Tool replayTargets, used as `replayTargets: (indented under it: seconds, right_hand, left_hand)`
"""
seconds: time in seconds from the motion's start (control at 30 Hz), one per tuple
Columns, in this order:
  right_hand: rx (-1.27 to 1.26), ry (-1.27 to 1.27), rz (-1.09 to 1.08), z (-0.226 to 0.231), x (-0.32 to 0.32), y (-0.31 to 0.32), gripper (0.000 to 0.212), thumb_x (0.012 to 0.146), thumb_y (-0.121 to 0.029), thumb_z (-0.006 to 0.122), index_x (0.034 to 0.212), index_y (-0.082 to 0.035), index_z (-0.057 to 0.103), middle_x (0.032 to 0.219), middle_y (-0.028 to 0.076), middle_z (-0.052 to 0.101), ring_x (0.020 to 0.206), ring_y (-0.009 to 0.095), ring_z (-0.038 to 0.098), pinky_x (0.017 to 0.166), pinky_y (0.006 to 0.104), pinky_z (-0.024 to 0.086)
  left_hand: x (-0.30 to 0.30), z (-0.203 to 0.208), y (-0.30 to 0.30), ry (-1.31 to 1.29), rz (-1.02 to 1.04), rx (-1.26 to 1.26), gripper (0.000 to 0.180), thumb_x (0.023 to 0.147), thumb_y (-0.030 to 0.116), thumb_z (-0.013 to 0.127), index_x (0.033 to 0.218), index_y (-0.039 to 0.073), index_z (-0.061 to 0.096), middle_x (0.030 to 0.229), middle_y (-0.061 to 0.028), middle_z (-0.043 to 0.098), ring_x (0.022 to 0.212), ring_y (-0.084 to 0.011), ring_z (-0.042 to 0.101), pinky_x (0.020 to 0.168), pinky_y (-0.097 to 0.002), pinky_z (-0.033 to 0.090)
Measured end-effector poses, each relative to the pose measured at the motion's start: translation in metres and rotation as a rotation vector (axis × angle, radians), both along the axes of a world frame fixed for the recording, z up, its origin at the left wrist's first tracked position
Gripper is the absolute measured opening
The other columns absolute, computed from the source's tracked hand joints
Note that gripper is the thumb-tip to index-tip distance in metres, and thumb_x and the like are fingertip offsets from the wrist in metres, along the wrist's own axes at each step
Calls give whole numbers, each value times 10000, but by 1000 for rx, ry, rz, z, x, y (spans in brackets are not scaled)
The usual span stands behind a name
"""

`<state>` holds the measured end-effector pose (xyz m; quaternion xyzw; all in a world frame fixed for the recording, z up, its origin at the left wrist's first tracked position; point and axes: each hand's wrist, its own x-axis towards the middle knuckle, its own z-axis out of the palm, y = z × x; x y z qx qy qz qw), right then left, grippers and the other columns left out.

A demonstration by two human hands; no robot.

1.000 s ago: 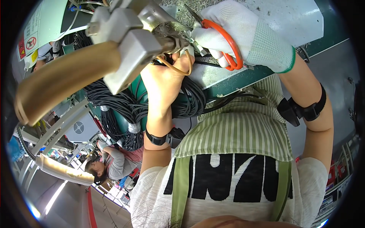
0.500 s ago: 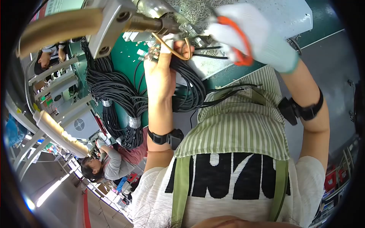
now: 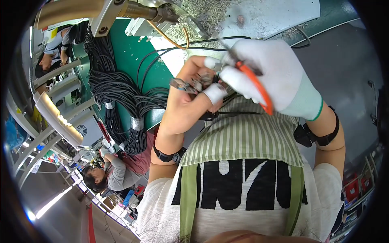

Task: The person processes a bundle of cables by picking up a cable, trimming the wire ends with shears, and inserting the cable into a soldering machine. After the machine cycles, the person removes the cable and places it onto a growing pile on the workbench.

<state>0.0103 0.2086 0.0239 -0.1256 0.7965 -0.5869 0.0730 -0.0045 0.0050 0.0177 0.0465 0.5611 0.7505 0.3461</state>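
My left hand (image 3: 180,107), bare but for white covers on its fingertips, is closed round several small metal connectors (image 3: 201,82) at the ends of black cables. My right hand (image 3: 271,75), in a white glove, grips a hand tool with orange handles (image 3: 259,89). Its slim metal tip points up and away and is blurred; its exact kind is unclear. The gloved fingertips meet the connectors beside my left thumb and finger. Both hands are above the striped apron (image 3: 247,133), close to my body. The cables' further course is partly hidden behind the hands.
Thick bundles of black cable (image 3: 115,87) lie on the green table (image 3: 127,50) at left. A machine head with a brass-coloured fitting (image 3: 139,11) and a bent wire guide (image 3: 168,40) overhangs the table. Small metal scraps (image 3: 210,16) cover the plate. Two other people are at left.
Both hands have come nearer my body, away from the machine head, my left hand bringing the connectors along. The right hand's orange-handled tool has turned and moved down beside them.
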Motion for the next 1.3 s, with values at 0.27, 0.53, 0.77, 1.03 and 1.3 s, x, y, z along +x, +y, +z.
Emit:
replayTargets:
  seconds: [0.27, 0.53, 0.77, 1.03, 1.3]
  right_hand:
    - [-306, -292, -92, -3, 6, -5, 187, 846, -192, 629, 852, -10, 585, 567, 18, 528, 484, 75, 512, 448, 234, 392]
    - [-275, -314, -112, 0, 8, -7, 178, 860, -182, 608, 885, -6, 594, 606, 26, 554, 495, 75, 532, 461, 221, 411]
    - [-465, -435, -261, -6, 18, -14, 162, 860, -176, 607, 872, -14, 601, 590, 36, 556, 486, 79, 533, 464, 234, 407]
    - [15, -88, -4, -6, 15, 4, 177, 878, -173, 575, 805, -12, 585, 621, 69, 603, 467, 110, 546, 462, 233, 441]
    - [-485, -900, 73, -9, 20, 3, 199, 819, -244, 641, 738, -71, 585, 568, 93, 546, 560, 270, 591, 484, 287, 448]
  left_hand:
    - [7, -4, 1, 206, 36, -20, 214, 852, -49, 585, 1019, -2, 460, 860, -79, 601, 644, -92, 560, 542, -206, 444]
    - [5, 0, 1, 211, 14, -118, 226, 846, 0, 646, 1019, -30, 503, 910, -122, 663, 858, -133, 637, 664, -220, 513]
    - [13, -5, 4, 386, 177, -166, 263, 840, -5, 649, 1061, -25, 507, 929, -128, 662, 847, -119, 629, 685, -228, 518]
    - [-7, -8, -15, 1052, -172, -283, 252, 867, 7, 611, 1095, 14, 504, 929, -117, 646, 848, -129, 625, 698, -254, 530]
    - [8, -7, -9, 721, -225, -205, 190, 897, 29, 558, 1080, 39, 509, 870, -117, 624, 709, -136, 588, 594, -279, 506]
